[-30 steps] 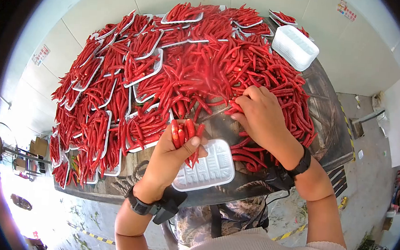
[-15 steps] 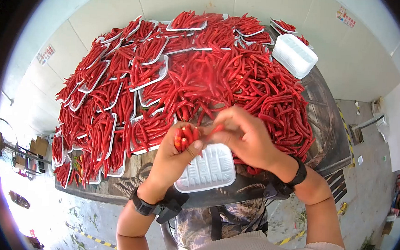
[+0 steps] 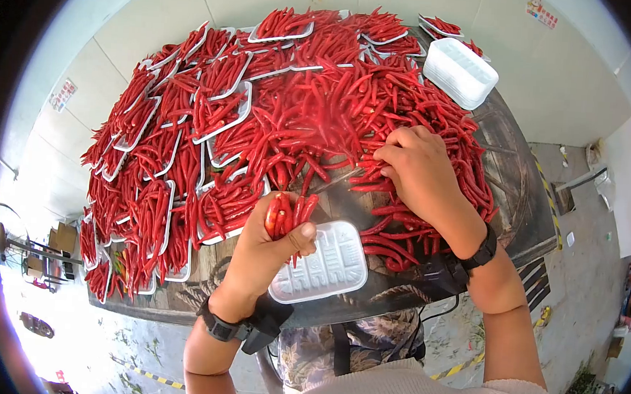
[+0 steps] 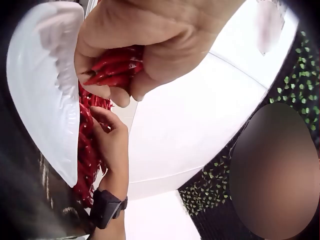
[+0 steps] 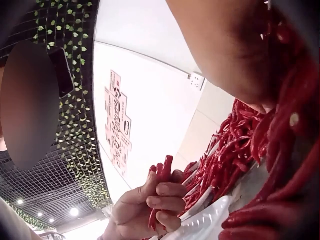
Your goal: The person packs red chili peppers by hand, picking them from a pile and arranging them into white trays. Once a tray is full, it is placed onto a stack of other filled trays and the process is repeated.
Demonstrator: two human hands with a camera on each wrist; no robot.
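Observation:
My left hand (image 3: 258, 240) grips a small bunch of red chili peppers (image 3: 280, 215), their stem ends pointing up above the thumb. The white plastic tray (image 3: 320, 269), ribbed inside, lies just under and to the right of that hand. My right hand (image 3: 421, 174) is at the near edge of the loose chili pile (image 3: 443, 125), fingers curled down with their tips right at some peppers. In the right wrist view its fingertips are hidden, and I cannot tell whether they pinch a pepper. The left wrist view shows the left fingers wrapped round the bunch (image 4: 117, 67).
Many trays filled with chilies (image 3: 148, 208) overlap across the table's left and back. A stack of white trays (image 3: 460, 72) stands at the back right. More loose chilies (image 3: 392, 248) lie right of the near tray, on the dark wooden table (image 3: 520, 209).
My right hand went from the pile to the bunch in my left hand, then back to the pile at the right. The left hand keeps gripping the chilies above the tray.

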